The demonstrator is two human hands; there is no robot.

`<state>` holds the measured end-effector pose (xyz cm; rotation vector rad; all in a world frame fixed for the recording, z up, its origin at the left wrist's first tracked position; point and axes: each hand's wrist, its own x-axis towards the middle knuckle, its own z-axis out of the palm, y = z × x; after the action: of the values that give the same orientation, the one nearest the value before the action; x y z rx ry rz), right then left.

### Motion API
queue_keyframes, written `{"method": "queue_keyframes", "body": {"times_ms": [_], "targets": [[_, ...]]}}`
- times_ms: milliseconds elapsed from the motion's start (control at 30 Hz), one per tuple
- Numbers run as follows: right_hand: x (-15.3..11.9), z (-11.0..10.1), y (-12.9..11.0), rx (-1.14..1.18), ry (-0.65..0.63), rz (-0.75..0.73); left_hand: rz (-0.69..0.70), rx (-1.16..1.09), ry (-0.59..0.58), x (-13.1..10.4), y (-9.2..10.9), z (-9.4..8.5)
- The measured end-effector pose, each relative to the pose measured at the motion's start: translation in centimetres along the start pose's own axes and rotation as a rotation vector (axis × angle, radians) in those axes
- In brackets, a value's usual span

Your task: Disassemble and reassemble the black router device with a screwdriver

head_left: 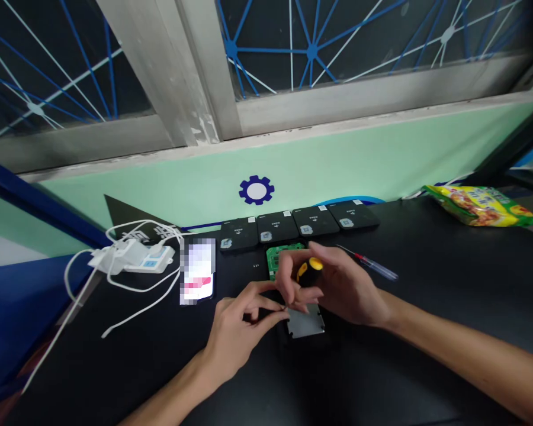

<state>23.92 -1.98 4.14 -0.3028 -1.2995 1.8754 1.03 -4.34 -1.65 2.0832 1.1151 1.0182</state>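
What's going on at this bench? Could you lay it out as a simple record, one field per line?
Left hand grip: fingertips at the silvery plate's left edge; anything pinched is too small to tell
Right hand grip: curled around a yellow-and-black tool handle above the plate
Beyond the plate: green circuit board, partly hidden
Back row: four black boxes
Left side: phone, screen lit; white power strip with cables
Right side: slim clear-handled tool; yellow-and-green packet
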Motion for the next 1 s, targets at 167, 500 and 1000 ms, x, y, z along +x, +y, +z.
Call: {"method": "queue_keyframes", "body": {"times_ms": [167, 500, 1000], "targets": [[1.5, 0.3, -0.4, -0.062, -0.143, 0.14, 0.015, 0.039, 0.018, -0.5, -0.8, 0.6], [1.9, -1.0, 1.1, -0.048, -0.2, 0.176, 0.02, 0.083, 0.012, -0.9, -1.2, 1.5], [1.6, -1.0, 0.9, -0.134, -0.202, 0.138, 0.002, 0.075, 0.003, -0.6, -0.7, 1.2]]}}
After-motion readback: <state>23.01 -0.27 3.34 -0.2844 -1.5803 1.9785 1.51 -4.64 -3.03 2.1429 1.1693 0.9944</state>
